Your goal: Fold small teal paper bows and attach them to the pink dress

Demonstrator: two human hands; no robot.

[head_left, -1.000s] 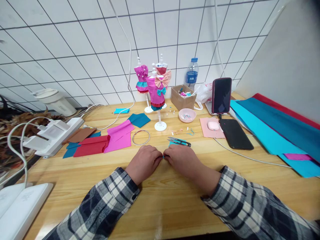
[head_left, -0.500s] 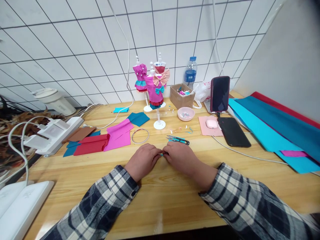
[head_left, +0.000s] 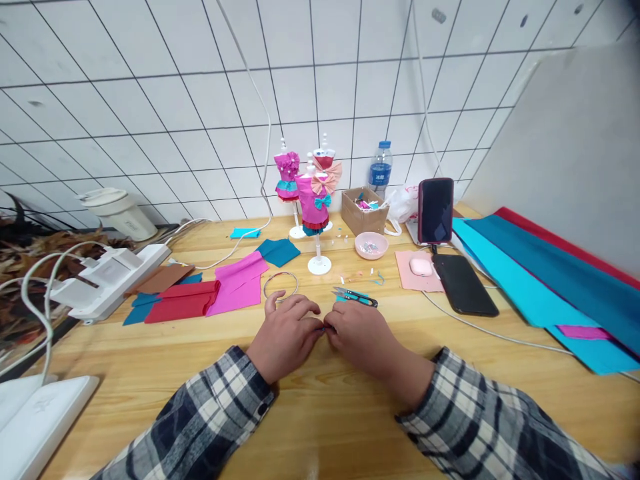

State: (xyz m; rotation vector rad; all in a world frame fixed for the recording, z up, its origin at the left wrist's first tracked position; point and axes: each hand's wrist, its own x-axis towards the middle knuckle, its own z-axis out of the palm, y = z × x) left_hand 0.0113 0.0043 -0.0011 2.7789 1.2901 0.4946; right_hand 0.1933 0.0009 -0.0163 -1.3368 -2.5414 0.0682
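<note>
Tiny bluish piece, right where the two hands meet, low over the table; mostly hidden by fingers, so shape and material can't be told for sure. Looks like fabric from where I stand: I'd guess next to no weight, soft, limp, easy to crease, not slippery, hard to break but maybe quick to fray. Best hold, I'd say: a fingertip pinch at each end, light, folds kept flat. Left hand: thumb and index narrowed to a pinch on the piece's left side, other fingers lifted and loosely spread. Right hand: thumb and index pinched on the other side, remaining fingers curled in, back of hand up. Just beyond the right hand's knuckles, thread snips lie on a turquoise scrap. Metal ring just past the left hand's fingers; magenta cloth and red cloth off to its left. Straight ahead of both hands, a small dressed mannequin; pink bowl farther out, beyond the snips.
</note>
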